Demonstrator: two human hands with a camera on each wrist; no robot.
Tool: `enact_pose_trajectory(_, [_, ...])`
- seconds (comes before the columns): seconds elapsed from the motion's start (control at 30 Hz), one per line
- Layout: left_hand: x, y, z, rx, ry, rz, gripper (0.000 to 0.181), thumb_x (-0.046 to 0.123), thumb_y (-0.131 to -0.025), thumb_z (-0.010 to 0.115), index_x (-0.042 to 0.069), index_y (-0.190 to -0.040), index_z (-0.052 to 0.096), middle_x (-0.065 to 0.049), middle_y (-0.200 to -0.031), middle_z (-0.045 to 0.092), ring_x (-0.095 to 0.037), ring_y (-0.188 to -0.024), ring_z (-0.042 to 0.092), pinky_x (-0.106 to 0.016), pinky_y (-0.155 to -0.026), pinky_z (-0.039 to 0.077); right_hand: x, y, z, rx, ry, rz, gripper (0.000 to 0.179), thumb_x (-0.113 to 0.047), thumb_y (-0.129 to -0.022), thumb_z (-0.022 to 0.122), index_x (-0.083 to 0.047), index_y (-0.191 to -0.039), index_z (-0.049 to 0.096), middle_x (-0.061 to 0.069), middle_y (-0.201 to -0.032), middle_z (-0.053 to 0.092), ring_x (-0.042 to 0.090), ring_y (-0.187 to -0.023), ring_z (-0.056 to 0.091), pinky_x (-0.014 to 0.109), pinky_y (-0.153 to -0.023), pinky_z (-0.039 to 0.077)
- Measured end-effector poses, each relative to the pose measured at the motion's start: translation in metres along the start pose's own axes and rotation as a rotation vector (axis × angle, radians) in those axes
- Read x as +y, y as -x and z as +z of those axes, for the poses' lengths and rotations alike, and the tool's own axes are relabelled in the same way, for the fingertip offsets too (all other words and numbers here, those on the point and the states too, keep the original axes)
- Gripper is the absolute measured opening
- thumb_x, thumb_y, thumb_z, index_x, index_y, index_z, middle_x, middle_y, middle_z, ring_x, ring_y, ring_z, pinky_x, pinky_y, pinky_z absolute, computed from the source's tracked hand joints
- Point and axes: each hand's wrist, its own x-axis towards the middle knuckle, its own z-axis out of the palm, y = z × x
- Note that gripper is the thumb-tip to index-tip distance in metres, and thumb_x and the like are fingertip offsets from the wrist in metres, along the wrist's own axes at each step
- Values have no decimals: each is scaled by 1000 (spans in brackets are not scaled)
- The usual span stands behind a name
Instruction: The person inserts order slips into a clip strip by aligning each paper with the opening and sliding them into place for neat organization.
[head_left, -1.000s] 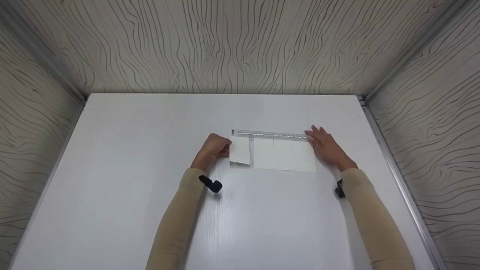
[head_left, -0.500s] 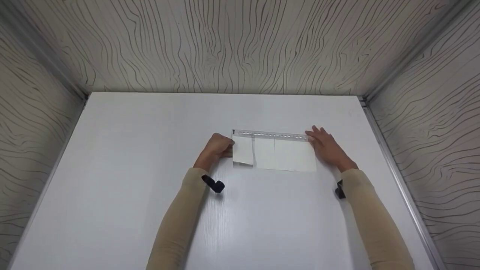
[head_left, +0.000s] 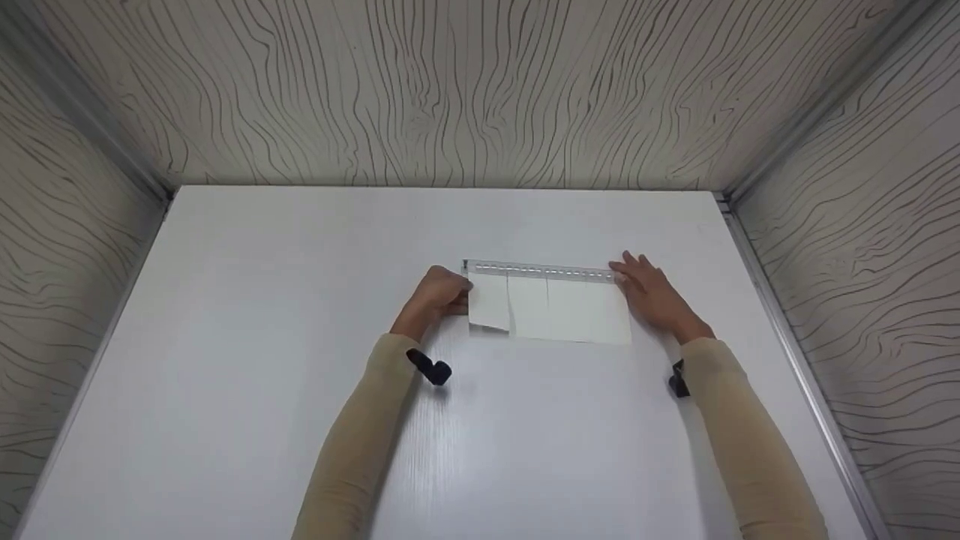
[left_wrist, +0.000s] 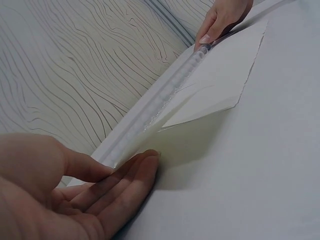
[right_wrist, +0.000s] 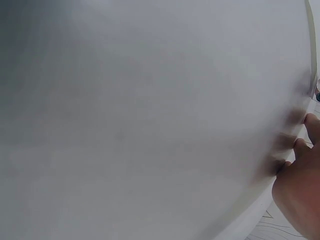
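Observation:
A clear ruler-like plastic strip point(head_left: 540, 270) with a row of light round marks lies along the top edge of a cream sheet of paper point(head_left: 581, 311). At the sheet's left end, a paper flap point(head_left: 489, 301) is raised off the table. My left hand point(head_left: 437, 292) pinches this flap at its left edge; the left wrist view shows the thumb on top and fingers point(left_wrist: 130, 192) beneath. My right hand point(head_left: 651, 294) presses the strip's right end with fairly straight fingers. A short vertical slit shows in the sheet's upper middle. Only part of the right hand appears in the right wrist view.
A white table point(head_left: 225, 375) carries everything. Wood-grain patterned panels point(head_left: 480, 90) enclose it at the back and both sides, with metal rails in the corners. A black wrist camera point(head_left: 430, 367) sits on the left sleeve.
My left hand has moved slightly right with the paper flap. The gap between flap and sheet has narrowed until their edges meet. The right hand and the strip stay about where they were.

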Motion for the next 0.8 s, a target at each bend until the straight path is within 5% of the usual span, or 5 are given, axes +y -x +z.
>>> enact_pose_trajectory(0.8, [0,2,-1,-5,-28,16,27,10,-101,57,-9,-114,70,-7,-83,71,-15,-73,73,-26,-72,65,0,-1,2,9,-6,20,59,-50,-113,31,-22,-164,36,8,-179,11,37,-166,-2,59,-134,-4])
